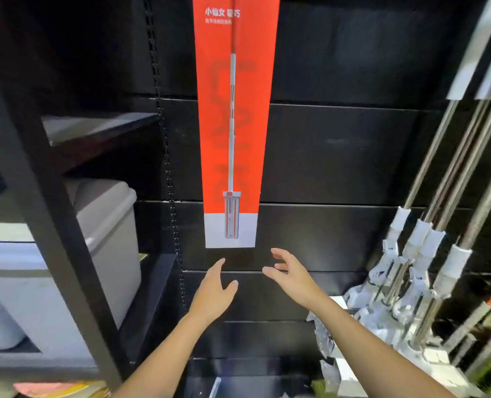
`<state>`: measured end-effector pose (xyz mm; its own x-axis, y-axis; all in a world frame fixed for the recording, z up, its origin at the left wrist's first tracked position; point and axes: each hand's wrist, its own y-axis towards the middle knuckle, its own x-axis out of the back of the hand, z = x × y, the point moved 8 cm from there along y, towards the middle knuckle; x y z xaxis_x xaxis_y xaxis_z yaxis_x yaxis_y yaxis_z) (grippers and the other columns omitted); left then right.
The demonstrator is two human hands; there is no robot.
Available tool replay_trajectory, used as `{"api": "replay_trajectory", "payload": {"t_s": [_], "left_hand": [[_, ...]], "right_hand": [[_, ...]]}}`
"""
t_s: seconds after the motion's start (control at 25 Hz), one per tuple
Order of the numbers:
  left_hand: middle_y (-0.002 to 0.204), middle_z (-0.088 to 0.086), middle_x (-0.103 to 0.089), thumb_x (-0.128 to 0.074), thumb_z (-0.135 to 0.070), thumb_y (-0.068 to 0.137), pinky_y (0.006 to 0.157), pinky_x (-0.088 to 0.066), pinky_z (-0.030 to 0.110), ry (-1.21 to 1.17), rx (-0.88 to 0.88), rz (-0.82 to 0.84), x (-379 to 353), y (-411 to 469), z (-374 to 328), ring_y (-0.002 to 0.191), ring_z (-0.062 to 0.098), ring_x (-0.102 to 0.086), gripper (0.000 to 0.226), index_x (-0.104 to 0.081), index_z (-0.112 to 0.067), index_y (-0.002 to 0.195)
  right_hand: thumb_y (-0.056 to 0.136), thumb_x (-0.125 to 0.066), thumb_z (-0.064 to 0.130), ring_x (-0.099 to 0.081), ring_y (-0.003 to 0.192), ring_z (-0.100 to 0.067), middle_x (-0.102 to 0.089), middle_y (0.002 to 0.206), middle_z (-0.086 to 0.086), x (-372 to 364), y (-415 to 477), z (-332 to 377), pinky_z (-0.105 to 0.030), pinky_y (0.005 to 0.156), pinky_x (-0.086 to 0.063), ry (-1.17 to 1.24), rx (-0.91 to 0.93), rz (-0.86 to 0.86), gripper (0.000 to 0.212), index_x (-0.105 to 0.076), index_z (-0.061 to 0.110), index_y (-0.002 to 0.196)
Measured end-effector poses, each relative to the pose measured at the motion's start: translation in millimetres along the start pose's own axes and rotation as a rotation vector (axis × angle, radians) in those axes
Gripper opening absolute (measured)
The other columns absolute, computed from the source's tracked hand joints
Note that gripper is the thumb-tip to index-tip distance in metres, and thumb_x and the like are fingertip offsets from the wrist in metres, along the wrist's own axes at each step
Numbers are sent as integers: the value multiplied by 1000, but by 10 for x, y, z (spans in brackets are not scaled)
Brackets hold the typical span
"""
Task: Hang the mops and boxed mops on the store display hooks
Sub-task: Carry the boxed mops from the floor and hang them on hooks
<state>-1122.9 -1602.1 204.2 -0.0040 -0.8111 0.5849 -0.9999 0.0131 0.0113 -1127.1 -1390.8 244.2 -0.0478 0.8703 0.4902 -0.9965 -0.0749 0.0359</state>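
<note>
A tall orange and white boxed mop (pixel 233 119) hangs against the black slatted wall (pixel 339 156), its top out of view. Just below its lower edge, my left hand (pixel 214 291) and my right hand (pixel 291 275) are raised with fingers spread and relaxed, holding nothing and not touching the box. On the right, several unboxed mops (pixel 419 242) with metal poles and white heads hang or lean along the wall.
A black shelf frame (pixel 46 214) stands at the left with grey lidded bins (pixel 106 225) on it. A perforated black upright (pixel 167 156) runs beside the box. White packaging (pixel 344 366) lies at the lower right under the mops.
</note>
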Motion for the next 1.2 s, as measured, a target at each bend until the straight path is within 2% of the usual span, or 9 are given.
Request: {"api": "replay_trajectory", "payload": {"t_s": [0.24,0.36,0.44,0.52,0.6,0.76,0.92,1.2], "left_hand": [[167,-2,-33,-60,-45,97,121,-36,39,305,-23,342,-1492,-973,597,151,20,-37,75,-28,-25,161],[167,-3,-33,-57,-47,98,119,-37,40,429,-91,459,-2143,-1457,587,151,22,-37,73,-28,-24,161],[166,-1,-35,-56,-49,98,121,-35,39,458,-149,536,-2608,-1793,441,151,23,-37,72,-29,-25,161],[166,-1,-36,-56,-49,98,120,-35,40,485,-190,613,-3059,-2135,202,150,25,-38,72,-30,-27,160],[163,-1,-40,-55,-48,96,117,-38,40,510,-260,669,-3531,-2488,-150,147,28,-42,71,-32,-28,159],[162,4,-42,-41,-62,83,118,-40,42,552,-457,776,-4531,-3273,-977,148,29,-42,85,-37,-23,158],[167,5,-34,-47,-54,92,122,-34,42,582,-646,911,-5469,-4088,-1840,152,27,-35,79,-31,-19,161],[170,-2,-24,-50,-51,101,122,-34,45,642,-956,1139,-7137,-5220,-2782,155,24,-28,73,-21,-26,163]], "right_hand": [[93,-75,32,-54,126,-15,-45,145,3,-114,-1380,-1657,-25,104,-44,-27,-272,27,60,-51,21,147],[90,-80,29,-55,127,-17,-50,140,-3,67,-2128,-2306,-14,99,-44,-30,-357,18,59,-56,15,142],[90,-79,31,-54,128,-17,-49,140,-3,366,-2675,-2675,-23,106,-47,-8,-415,-5,59,-55,15,143],[92,-77,33,-53,129,-17,-46,138,2,752,-3222,-2955,-31,111,-46,9,-461,-58,59,-54,17,144],[93,-76,36,-50,130,-14,-44,137,5,1203,-3781,-3189,-30,112,-44,12,-500,-123,60,-53,19,145],[94,-74,37,-52,122,-12,-45,136,5,2100,-5008,-3617,-23,99,-42,2,-604,-309,59,-52,20,146],[93,-75,34,-54,133,-26,-46,146,-4,2834,-6234,-3975,-30,105,-45,71,-710,-525,56,-55,18,143],[96,-71,38,-52,135,-24,-40,151,0,3715,-7977,-4538,-32,104,-46,187,-893,-846,54,-53,23,145]]}}
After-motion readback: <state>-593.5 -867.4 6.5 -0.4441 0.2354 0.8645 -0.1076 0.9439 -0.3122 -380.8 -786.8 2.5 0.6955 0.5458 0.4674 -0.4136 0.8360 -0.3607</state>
